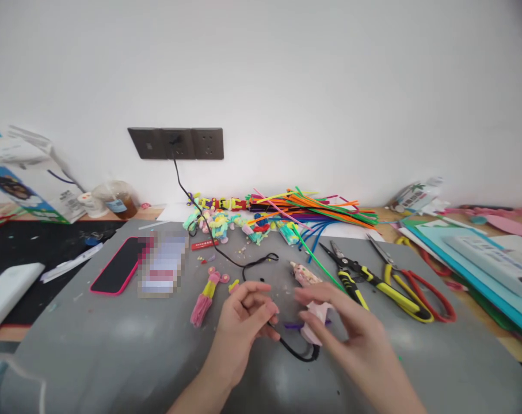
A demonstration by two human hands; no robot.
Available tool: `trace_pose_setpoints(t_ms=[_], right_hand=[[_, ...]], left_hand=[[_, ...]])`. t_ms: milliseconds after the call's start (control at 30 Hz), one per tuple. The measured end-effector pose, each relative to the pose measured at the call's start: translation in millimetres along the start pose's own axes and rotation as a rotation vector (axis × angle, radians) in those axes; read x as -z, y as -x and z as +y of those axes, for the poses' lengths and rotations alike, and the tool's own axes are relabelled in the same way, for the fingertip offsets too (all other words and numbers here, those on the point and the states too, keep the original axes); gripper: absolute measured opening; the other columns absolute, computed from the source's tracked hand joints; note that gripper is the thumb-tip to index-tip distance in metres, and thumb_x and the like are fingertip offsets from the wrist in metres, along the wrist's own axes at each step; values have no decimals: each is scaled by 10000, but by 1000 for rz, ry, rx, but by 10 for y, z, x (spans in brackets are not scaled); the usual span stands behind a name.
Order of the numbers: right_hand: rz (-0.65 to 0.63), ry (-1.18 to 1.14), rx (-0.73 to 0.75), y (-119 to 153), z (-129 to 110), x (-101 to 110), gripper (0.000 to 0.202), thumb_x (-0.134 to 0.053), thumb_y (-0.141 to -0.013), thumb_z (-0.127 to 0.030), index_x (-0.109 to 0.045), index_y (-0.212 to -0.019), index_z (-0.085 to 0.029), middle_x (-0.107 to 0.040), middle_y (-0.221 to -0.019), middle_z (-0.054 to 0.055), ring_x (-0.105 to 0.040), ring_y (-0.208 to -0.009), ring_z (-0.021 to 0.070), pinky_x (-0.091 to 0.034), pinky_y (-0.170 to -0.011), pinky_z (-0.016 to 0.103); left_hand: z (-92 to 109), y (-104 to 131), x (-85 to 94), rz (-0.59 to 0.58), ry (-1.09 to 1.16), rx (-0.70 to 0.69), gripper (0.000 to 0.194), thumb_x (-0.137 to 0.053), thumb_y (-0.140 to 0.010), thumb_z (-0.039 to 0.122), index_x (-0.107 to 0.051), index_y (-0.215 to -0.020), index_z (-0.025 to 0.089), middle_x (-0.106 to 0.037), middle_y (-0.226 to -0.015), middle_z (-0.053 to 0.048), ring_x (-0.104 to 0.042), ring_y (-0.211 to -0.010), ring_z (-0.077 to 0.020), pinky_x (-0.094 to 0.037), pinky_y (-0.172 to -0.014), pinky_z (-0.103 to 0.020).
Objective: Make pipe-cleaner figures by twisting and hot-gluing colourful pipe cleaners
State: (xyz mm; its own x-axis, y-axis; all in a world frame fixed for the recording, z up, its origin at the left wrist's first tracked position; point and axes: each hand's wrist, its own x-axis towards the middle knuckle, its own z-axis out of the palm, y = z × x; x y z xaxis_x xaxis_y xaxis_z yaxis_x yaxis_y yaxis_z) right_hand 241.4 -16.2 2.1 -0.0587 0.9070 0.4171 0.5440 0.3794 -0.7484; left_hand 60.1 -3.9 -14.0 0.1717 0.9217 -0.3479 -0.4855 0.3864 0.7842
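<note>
My left hand (247,328) is closed in a pinch above the grey mat (135,356); what its fingertips hold is too small to make out. A black cable (297,355) passes under it and curves toward the right. My right hand (351,333), slightly blurred, has thumb and fingers apart, over a pale pink piece (316,323) and a purple strip (293,326). Just beyond it lies a speckled, cone-tipped item (304,275). A pink and yellow pipe-cleaner figure (209,294) rests left of my left hand.
Pliers (364,279) and red-and-yellow-handled scissors (410,284) lie right. Coloured pipe cleaners (312,208) and small figures (220,224) line the back. A pink-edged phone (120,265) lies left. Blue folders (472,253) sit far right; a drink cup (120,201) stands back left.
</note>
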Motion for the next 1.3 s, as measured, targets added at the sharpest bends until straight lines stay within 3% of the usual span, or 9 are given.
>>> trace_pose_setpoints(t_ms=[167, 433, 533, 633, 733, 833, 967, 1100, 1300], right_hand=[[-7, -188, 20, -12, -182, -300, 73, -698, -840, -177, -682, -796, -232, -749, -772, 11, -719, -724, 187, -573, -666, 258], [-83, -285, -113, -29, -72, -313, 85, -661, -868, -187, -696, -800, -224, -763, -809, 25, -717, -770, 193, -541, -728, 276], [-118, -168, -94, -45, 55, -326, 102, -650, -876, -200, -710, -798, -227, -731, -839, 39, -688, -840, 221, -489, -816, 347], [-105, 130, -53, -40, 167, -371, 123, -708, -820, -153, -737, -754, -252, -674, -830, 27, -653, -912, 260, -387, -859, 407], [-108, 354, -35, -20, 222, -450, 191, -800, -727, -92, -757, -700, -276, -635, -777, -3, -640, -843, 241, -315, -783, 373], [-125, 461, -11, -20, 258, -537, 221, -832, -694, -76, -764, -653, -282, -632, -725, -19, -629, -744, 203, -269, -733, 350], [-110, 555, 16, -47, 323, -559, 193, -791, -740, -109, -773, -648, -277, -659, -683, -4, -644, -728, 218, -254, -713, 350], [20, 518, 30, 16, 304, -333, 231, -592, -897, -239, -788, -780, -270, -718, -774, 44, -672, -748, 232, -310, -703, 345], [-170, 471, -489, 344, 192, 71, 446, -453, -900, -584, -568, -623, -253, -558, -511, -8, -520, -457, 192, -324, -493, 280]], left_hand=[[-53, 13, 56, 10, -77, -78, 408, -894, -638, 408, -651, -859, 166, -697, -656, 14, -656, -606, -113, -558, -519, -186], [39, 103, 138, 80, -287, -215, 319, -768, -755, 456, -682, -904, 187, -759, -743, -42, -713, -657, -176, -591, -580, -257], [230, 194, 346, 239, -562, -370, 262, -682, -817, 455, -706, -906, 210, -749, -788, -37, -702, -726, -188, -565, -634, -259], [438, 240, 736, 442, -1024, -477, 268, -648, -814, 492, -715, -866, 237, -683, -727, -7, -625, -674, -188, -517, -635, -272], [519, 232, 1125, 398, -1313, -360, 350, -598, -802, 551, -709, -931, 245, -682, -758, -18, -608, -645, -205, -514, -634, -310], [449, 206, 1314, 378, -1408, -213, 469, -576, -768, 639, -682, -959, 224, -684, -812, -51, -616, -671, -234, -512, -636, -343], [354, 171, 1259, 375, -1453, -154, 459, -551, -775, 656, -663, -917, 234, -666, -800, -45, -606, -687, -240, -489, -656, -342], [387, 136, 1177, 301, -1459, -99, 408, -530, -781, 618, -655, -849, 235, -656, -746, -31, -589, -662, -230, -452, -634, -320], [435, 94, 1335, 309, -1352, -118, 413, -565, -763, 631, -647, -753, 227, -563, -606, 12, -516, -575, -186, -385, -563, -270]])
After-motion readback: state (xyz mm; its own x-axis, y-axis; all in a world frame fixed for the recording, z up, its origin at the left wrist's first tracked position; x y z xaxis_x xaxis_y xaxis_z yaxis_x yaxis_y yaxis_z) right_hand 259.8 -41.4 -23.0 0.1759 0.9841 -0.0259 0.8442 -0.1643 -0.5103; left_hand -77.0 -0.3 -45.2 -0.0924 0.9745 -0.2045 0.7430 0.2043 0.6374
